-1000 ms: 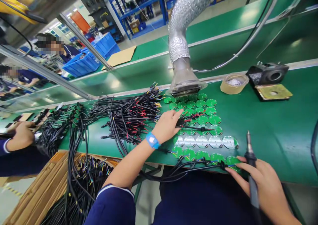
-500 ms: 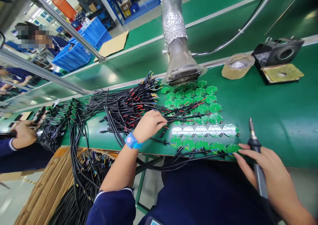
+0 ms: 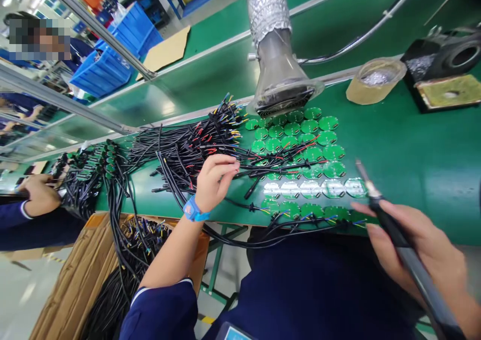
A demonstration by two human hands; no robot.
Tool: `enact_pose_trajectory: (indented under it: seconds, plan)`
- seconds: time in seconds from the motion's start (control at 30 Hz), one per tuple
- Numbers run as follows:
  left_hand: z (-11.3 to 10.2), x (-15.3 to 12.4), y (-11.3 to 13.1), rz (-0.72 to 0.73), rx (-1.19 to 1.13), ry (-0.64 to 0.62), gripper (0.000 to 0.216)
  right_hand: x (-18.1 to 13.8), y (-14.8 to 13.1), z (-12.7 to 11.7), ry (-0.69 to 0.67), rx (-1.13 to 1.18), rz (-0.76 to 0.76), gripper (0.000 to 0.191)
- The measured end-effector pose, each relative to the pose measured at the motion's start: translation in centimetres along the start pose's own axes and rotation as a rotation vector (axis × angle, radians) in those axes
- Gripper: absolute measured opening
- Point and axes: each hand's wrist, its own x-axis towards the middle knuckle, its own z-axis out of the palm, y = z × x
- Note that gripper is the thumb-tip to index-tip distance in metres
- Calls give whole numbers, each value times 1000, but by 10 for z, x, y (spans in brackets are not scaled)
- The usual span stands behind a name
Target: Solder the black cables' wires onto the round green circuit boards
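Note:
My left hand (image 3: 214, 180), with a blue wrist strap (image 3: 193, 211), pinches a thin black cable (image 3: 263, 168) at the edge of a heap of black wire harnesses (image 3: 188, 152); the cable runs right across the boards. My right hand (image 3: 421, 252) grips a soldering iron (image 3: 394, 235), its tip raised over the right end of a row of silvery round boards (image 3: 311, 189). Several round green circuit boards (image 3: 300, 139) lie in rows on the green bench (image 3: 413, 149). The nearest row (image 3: 311, 212) has wires attached.
A foil fume-extraction hose (image 3: 278, 64) hangs over the boards. A tape roll (image 3: 374, 82), a soldering iron stand (image 3: 443, 59) with sponge tray sit at right. A cardboard box of cables (image 3: 124, 270) stands below the bench. A co-worker's hand (image 3: 39, 192) works at left; blue crates (image 3: 108, 64) behind.
My left hand has drawn back left from the green boards to the harness heap, pulling a cable. My right hand has lifted the soldering iron and tilted it over the boards.

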Motion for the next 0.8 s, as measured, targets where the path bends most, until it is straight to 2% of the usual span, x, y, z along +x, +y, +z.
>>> enact_pose_trajectory:
  seconds: [0.03, 0.1, 0.17, 0.23, 0.27, 0.37, 0.47, 0.8]
  plan:
    - [1, -1, 7, 37, 22, 7, 30, 6, -3, 6, -14, 173, -13, 38]
    - [7, -7, 25, 57, 41, -107, 33, 15, -8, 20, -62, 472, -64, 33]
    - [18, -18, 42, -32, 14, -274, 25, 20, -10, 34, -96, 620, -96, 33]
    - [32, -32, 55, -140, -53, -342, 14, 21, -9, 44, -123, 674, -68, 32]
    - [39, -38, 60, -211, -91, -358, 12, 21, -7, 47, -145, 685, -37, 30]
    - [52, -53, 68, -311, -124, -293, 8, 20, -2, 48, -223, 662, 41, 22]
    - [57, -56, 71, -325, -100, -244, 5, 22, 1, 45, -277, 566, 45, 16]
    - [64, -63, 70, -298, -1, -257, 6, 30, -3, 47, -313, 411, -1, 12]
